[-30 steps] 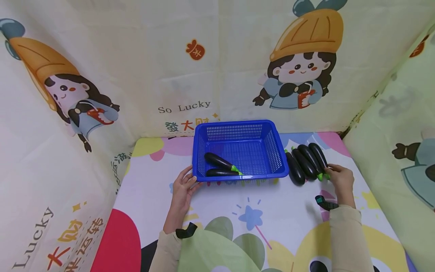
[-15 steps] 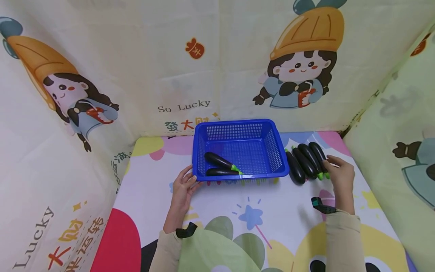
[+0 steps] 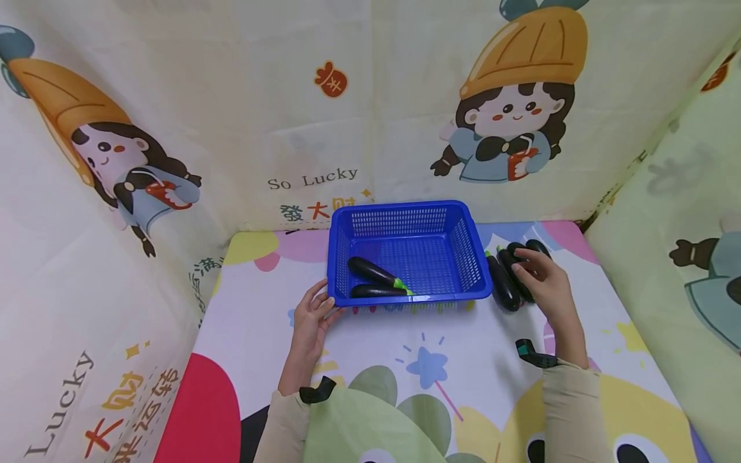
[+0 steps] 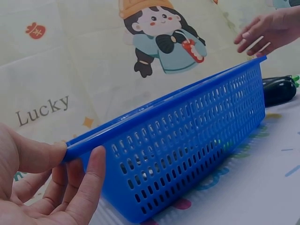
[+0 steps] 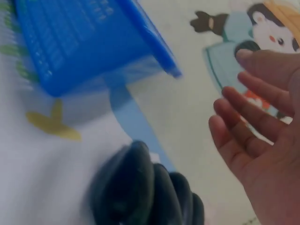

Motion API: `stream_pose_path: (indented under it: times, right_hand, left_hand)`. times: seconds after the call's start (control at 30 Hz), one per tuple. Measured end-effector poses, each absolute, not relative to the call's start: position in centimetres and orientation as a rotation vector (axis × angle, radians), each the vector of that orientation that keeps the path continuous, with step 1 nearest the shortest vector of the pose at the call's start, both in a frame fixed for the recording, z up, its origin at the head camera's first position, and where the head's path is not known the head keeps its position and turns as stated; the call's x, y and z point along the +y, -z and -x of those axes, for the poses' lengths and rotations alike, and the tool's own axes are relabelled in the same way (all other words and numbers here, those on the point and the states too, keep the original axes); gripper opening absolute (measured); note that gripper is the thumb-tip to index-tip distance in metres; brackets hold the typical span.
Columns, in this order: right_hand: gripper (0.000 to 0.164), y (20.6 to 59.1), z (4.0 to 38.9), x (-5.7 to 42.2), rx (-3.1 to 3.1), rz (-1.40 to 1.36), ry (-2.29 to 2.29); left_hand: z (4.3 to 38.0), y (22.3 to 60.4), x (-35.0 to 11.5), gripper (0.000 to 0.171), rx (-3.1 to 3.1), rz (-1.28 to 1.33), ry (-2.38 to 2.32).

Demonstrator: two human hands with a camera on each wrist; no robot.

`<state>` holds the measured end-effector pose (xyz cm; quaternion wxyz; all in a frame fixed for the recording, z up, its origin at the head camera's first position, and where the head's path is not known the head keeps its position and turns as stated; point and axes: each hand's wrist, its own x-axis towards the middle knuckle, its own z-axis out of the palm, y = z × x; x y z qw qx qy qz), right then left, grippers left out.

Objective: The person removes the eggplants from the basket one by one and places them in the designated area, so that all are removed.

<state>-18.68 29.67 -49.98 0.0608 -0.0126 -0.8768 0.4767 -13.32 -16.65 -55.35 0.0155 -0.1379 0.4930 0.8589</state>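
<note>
A blue perforated plastic basket (image 3: 411, 302) stands at the back of the table. Two dark eggplants (image 3: 376, 272) with green stems lie inside it, toward the front left. My left hand (image 3: 312, 318) pinches the basket's front left corner, thumb (image 4: 40, 154) on the rim and fingers beneath. Right of the basket, several more eggplants (image 3: 505, 286) lie side by side on the table. Over them hovers my right hand (image 3: 547, 280), holding nothing, its fingers spread loosely in the right wrist view. It hides part of the row in the head view.
The table has a cartoon-printed cloth (image 3: 463, 360). A printed cream curtain (image 3: 399, 141) hangs right behind the basket, with more curtain along the left and right sides. Each wrist wears a small black strap mount (image 3: 535, 355).
My right hand has come away from the rightmost eggplant and moved left over the row. The left hand and the basket stay in place.
</note>
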Motion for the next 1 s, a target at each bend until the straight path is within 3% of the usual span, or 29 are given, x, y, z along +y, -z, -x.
stream_pose_path:
  times: [0.27,1.0]
  right_hand:
    - [0.043,50.3,19.5,25.5,-2.569,-0.255,-1.576]
    - [0.041,50.5,22.2,15.3,-2.767,-0.471,-1.609]
  left_hand:
    - [13.5,55.4,-16.7,0.054,1.555,0.426,-2.657]
    - [13.4,55.4,-16.5,0.053,1.548,0.443,-2.672]
